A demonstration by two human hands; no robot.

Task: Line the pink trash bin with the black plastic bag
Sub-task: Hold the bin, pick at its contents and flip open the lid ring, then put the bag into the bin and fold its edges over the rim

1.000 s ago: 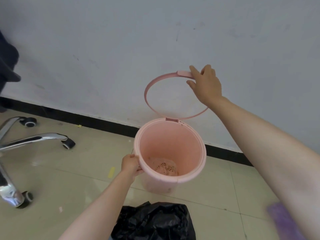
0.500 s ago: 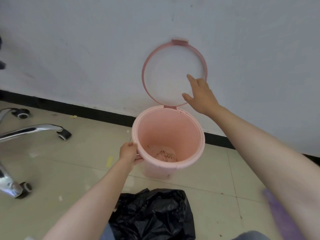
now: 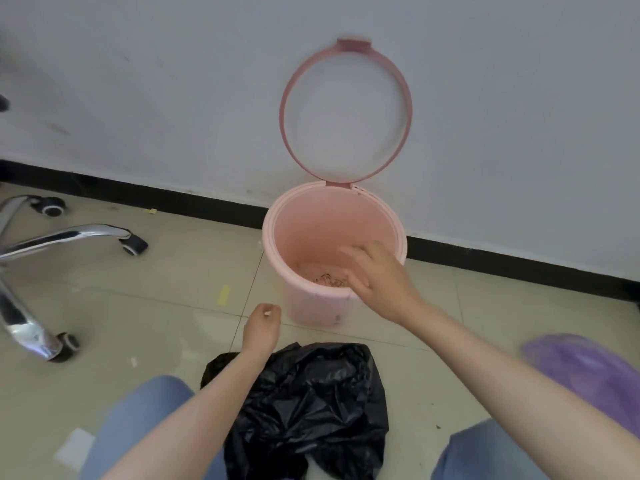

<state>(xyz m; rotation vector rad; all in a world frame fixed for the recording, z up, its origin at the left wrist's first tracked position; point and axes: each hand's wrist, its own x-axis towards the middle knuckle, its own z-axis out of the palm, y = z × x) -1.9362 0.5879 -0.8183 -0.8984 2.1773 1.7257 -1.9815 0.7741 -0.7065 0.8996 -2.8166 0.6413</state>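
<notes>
The pink trash bin point(image 3: 304, 303) stands on the floor tiles against the white wall, with bits of debris at its bottom. Its pink ring lid point(image 3: 346, 112) is flipped up and leans on the wall. A crumpled black plastic bag point(image 3: 311, 407) lies on the floor between my knees, in front of the bin. My right hand point(image 3: 377, 275) hovers blurred over the bin's front rim, fingers spread, holding nothing. My left hand point(image 3: 261, 327) hangs just left of the bin's base, above the bag's far edge, fingers loosely curled and empty.
A chrome office chair base point(image 3: 52, 244) with black casters spreads over the floor at the left. Something purple and blurred point(image 3: 585, 372) lies at the right. A black skirting strip point(image 3: 519, 268) runs along the wall. My blue-jeaned knees point(image 3: 145, 414) frame the bag.
My right hand let go of the ring lid and dropped to the bin's rim. My left hand released the bin's side and pulled back toward the bag. The lid now stands fully upright.
</notes>
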